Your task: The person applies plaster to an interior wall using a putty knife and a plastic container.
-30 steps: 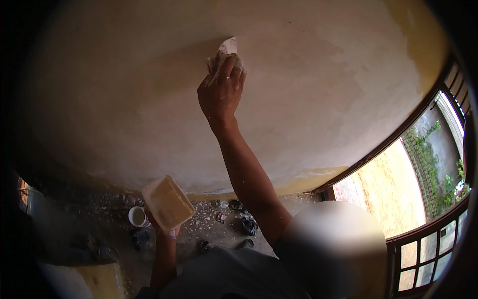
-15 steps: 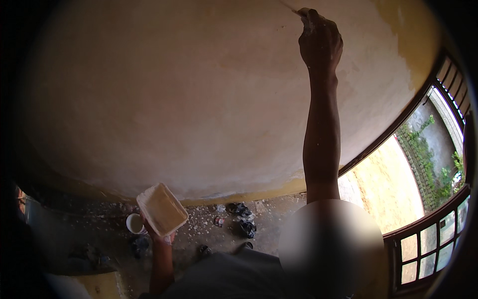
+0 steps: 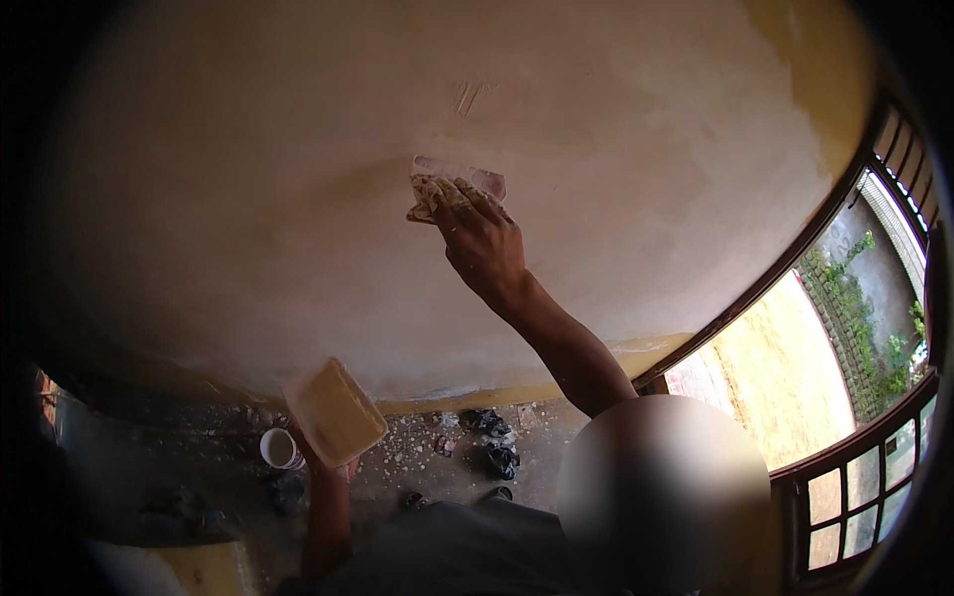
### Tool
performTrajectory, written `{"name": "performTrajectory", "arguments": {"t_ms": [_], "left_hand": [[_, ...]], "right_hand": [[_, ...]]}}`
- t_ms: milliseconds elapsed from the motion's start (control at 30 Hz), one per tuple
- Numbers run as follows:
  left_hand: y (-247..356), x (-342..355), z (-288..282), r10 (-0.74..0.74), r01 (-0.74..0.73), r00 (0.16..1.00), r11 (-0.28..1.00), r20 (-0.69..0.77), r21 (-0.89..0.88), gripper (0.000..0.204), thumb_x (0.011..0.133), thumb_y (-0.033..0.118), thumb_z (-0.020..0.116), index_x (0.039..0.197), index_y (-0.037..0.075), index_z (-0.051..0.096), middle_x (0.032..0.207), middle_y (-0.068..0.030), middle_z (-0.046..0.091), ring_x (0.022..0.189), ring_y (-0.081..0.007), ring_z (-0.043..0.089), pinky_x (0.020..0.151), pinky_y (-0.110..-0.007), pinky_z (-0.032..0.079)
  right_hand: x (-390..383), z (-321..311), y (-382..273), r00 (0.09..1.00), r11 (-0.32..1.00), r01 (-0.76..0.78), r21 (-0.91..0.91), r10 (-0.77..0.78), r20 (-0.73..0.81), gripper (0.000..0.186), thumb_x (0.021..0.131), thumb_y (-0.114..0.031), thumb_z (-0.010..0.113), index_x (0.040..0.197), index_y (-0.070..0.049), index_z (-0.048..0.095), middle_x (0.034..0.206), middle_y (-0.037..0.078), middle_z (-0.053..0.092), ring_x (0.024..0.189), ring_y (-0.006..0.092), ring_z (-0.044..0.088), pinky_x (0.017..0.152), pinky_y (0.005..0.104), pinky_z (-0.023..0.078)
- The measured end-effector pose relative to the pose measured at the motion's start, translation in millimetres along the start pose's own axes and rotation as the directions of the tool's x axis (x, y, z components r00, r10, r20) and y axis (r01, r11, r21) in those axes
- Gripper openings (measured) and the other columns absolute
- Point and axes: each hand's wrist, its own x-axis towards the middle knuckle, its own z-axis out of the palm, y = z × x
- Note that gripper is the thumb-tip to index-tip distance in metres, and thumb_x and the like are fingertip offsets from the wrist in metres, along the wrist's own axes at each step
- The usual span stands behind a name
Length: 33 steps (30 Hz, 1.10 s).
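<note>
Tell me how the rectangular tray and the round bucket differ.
The rectangular tray is held up by the left hand; the round bucket stands on the floor. The tray is four-cornered, the bucket circular at the mouth. The tray looks beige, the bucket whiter. Both are pale.

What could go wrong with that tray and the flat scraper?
The tray could slip or tip, since only the left hand holds it up. The flat scraper in the right hand might scratch the wall, which has thin lines just above it. Someone could also trip on the black bag on the floor.
</note>
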Motion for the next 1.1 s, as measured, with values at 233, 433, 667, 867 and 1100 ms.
{"name": "performTrajectory", "arguments": {"t_ms": [233, 433, 667, 867, 1100], "left_hand": [[-4, -12, 3, -0.016, 0.011, 0.993, 0.999, -0.113, -0.047, 0.065, 0.093, 0.06, 0.046, 0.141, 0.017, 0.042, 0.132, -0.0084, 0.055, 0.117, -0.0283, 0.058, 0.094, -0.046, 0.052], [-9, -8, 18, -0.003, -0.01, 0.992, 0.995, -0.125, -0.103, 0.061, 0.093, 0.057, 0.048, 0.138, 0.016, 0.046, 0.128, -0.0094, 0.058, 0.112, -0.0297, 0.061, 0.091, -0.048, 0.054], [0, -16, 15, -0.022, -0.001, 0.973, 0.995, -0.229, -0.101, 0.061, 0.093, 0.056, 0.048, 0.137, 0.015, 0.046, 0.126, -0.0084, 0.059, 0.111, -0.0284, 0.062, 0.091, -0.046, 0.055], [2, -14, 8, -0.044, 0.029, 0.987, 0.994, -0.151, -0.101, 0.064, 0.092, 0.057, 0.048, 0.14, 0.015, 0.044, 0.132, -0.0087, 0.056, 0.118, -0.0283, 0.058, 0.095, -0.047, 0.052], [-1, -11, 3, -0.05, 0.036, 0.992, 0.992, -0.115, -0.118, 0.069, 0.091, 0.06, 0.049, 0.142, 0.015, 0.042, 0.138, -0.0094, 0.052, 0.122, -0.0301, 0.055, 0.1, -0.048, 0.049]], "right_hand": [[70, -61, 63, 0.74, 0.81, -0.586, -0.005, 0.533, -0.411, 0.019, 0.089, -0.009, 0.057, 0.105, -0.002, 0.066, 0.099, 0.016, 0.07, 0.088, 0.033, 0.068, 0.075, 0.0412, 0.056], [61, 13, 18, 0.911, 0.964, -0.205, -0.168, 0.125, -0.394, 0.035, 0.078, 0.002, 0.064, 0.113, -0.002, 0.062, 0.106, 0.015, 0.066, 0.093, 0.0352, 0.064, 0.079, 0.0418, 0.056], [17, -8, -6, 0.986, 0.994, -0.086, 0.065, 0.075, 0.148, 0.038, 0.076, 0.0, 0.066, 0.112, -0.013, 0.066, 0.107, 0.007, 0.068, 0.104, 0.0293, 0.063, 0.087, 0.0441, 0.054], [136, -101, 95, 0.893, 0.968, -0.103, -0.229, -0.012, -0.45, 0.022, 0.081, -0.001, 0.064, 0.098, -0.014, 0.069, 0.098, 0.004, 0.072, 0.087, 0.0263, 0.066, 0.075, 0.0388, 0.052], [128, -99, 149, 0.99, 0.917, -0.011, -0.399, -0.045, -0.132, 0.018, 0.082, -0.002, 0.065, 0.097, -0.012, 0.068, 0.096, 0.006, 0.071, 0.084, 0.0282, 0.066, 0.074, 0.0387, 0.053]]}}
